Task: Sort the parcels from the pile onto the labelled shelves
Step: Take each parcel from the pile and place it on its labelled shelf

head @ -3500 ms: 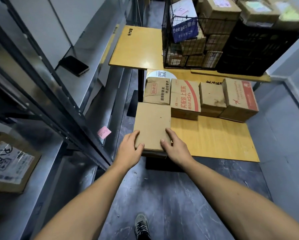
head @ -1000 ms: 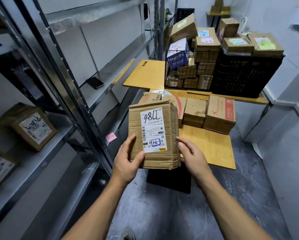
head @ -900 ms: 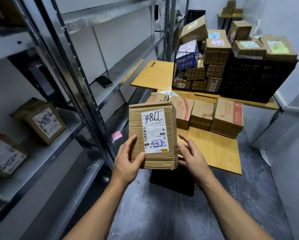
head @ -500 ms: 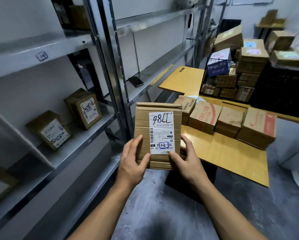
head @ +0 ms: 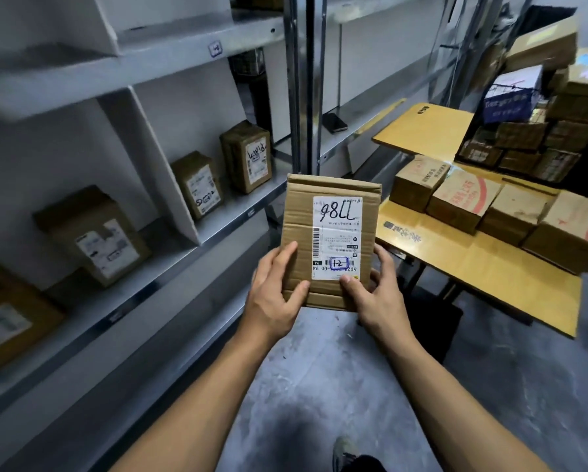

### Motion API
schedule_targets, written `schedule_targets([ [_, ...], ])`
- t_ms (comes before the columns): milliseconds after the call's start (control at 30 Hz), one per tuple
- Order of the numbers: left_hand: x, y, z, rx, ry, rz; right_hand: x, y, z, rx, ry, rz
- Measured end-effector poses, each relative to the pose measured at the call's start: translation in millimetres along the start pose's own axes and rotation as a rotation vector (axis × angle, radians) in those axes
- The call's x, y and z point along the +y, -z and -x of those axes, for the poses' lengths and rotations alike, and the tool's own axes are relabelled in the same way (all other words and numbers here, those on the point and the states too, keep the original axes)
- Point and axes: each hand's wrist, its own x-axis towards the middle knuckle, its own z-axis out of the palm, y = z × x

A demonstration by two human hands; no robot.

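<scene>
Both the left hand and right hand grip the parcel, label up; next, match it to the shelf leftward.

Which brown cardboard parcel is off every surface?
The flat brown cardboard parcel marked "98LL", gripped by the left hand and right hand; the others rest on shelves or tables.

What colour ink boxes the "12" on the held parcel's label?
Blue, drawn around the "12" on the white label; head view.
</scene>
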Motion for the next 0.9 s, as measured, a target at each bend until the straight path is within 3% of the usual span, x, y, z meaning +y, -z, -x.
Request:
schedule_targets([
  [267, 13.2, 81.9, 44.5, 0.223, 0.1, -0.188, -36.2, -25.6, 11.1, -0.145, 0.097, -0.029],
  [567, 54.1, 173.8, 134.5, 0.219, 0.335, -0.761, -95.7, -49.7, 48.9, -0.409, 0.283, -0.075],
  [900, 114.6, 255.6, 235.8, 0.427, 0.574, -0.962, -165.1, -114.4, 131.1, -0.725, 0.457, -0.218],
])
